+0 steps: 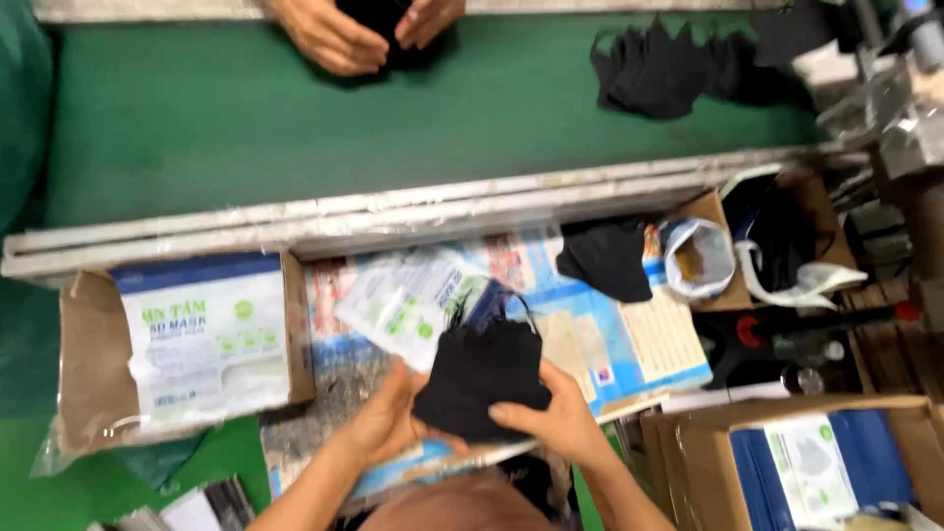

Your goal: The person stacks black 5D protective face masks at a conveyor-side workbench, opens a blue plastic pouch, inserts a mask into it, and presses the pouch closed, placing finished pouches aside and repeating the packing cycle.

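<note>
Both my hands hold a stack of black face masks (pixel 480 379) low in the middle of the view. My left hand (pixel 385 418) grips its left side and my right hand (pixel 551 418) closes over its lower right corner. A clear plastic pouch with white and green print (pixel 408 300) lies just above the masks, touching their top edge. Another black mask (pixel 608 258) rests on the worktop to the upper right.
A cardboard box of printed pouches (pixel 202 339) sits left. A green conveyor belt (pixel 295 108) runs behind a metal rail (pixel 393 211), carrying a pile of black masks (pixel 678 64). Another person's hands (pixel 364 29) work at its far side. Open cartons (pixel 796 462) stand right.
</note>
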